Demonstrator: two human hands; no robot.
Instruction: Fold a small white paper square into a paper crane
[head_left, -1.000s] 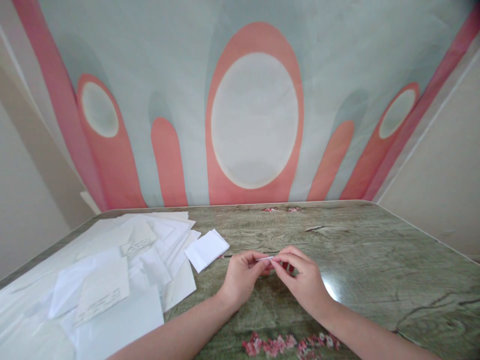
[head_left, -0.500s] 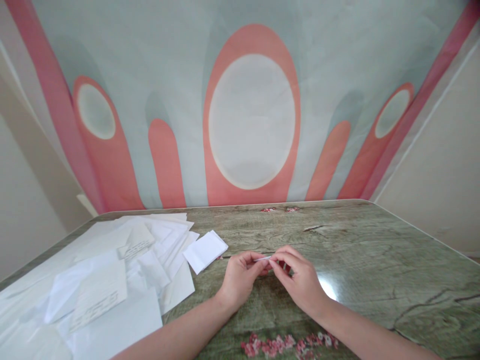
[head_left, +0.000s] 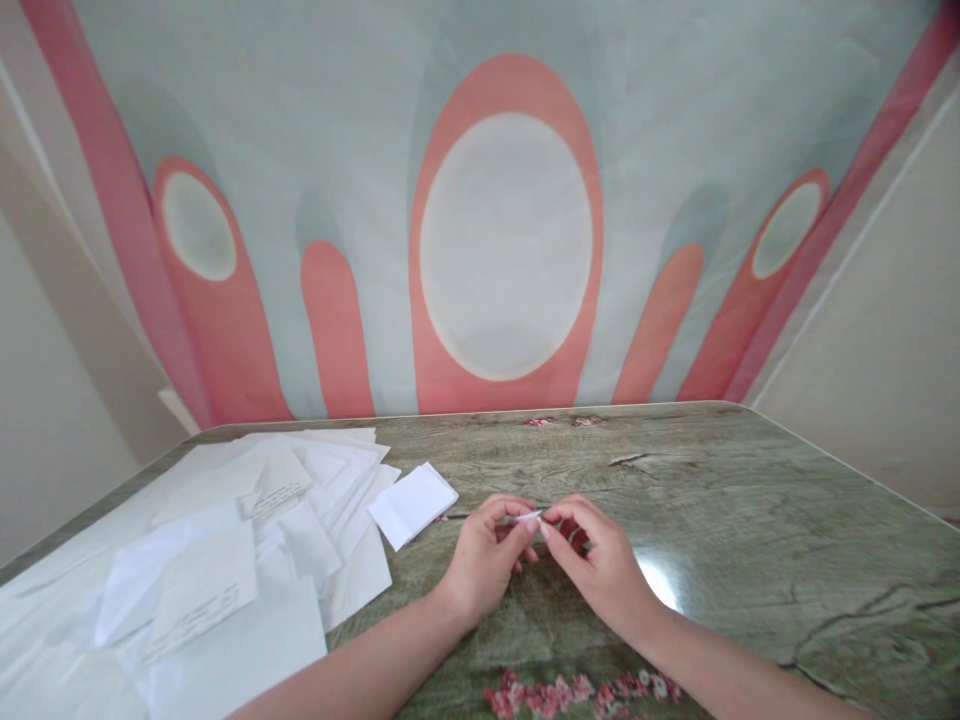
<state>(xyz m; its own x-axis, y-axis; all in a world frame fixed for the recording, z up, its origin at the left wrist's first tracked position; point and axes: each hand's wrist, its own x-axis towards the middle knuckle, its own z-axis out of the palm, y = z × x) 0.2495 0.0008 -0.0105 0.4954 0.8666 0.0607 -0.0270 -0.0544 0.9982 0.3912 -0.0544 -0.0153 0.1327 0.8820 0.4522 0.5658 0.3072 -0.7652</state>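
Above the middle of the table, my left hand (head_left: 489,552) pinches a small, thin white piece of paper (head_left: 528,517) between thumb and fingers. Opposite it, my right hand (head_left: 589,548) is closed with thumb and forefinger at the right end of the same paper. The fingertips nearly meet, and most of the paper is hidden behind them. Just left of my left hand lies a small stack of folded white paper (head_left: 413,505).
A wide heap of loose white sheets and envelopes (head_left: 247,650) covers the table's left side. The table (head_left: 750,520) has a wood-look top with printed pink flowers. Behind it hangs a backdrop (head_left: 645,120) with coral arches.
Both hands stay almost in place. The fingers have shifted slightly around the small paper, and the right fingers curl a little differently. The view has moved very slightly.
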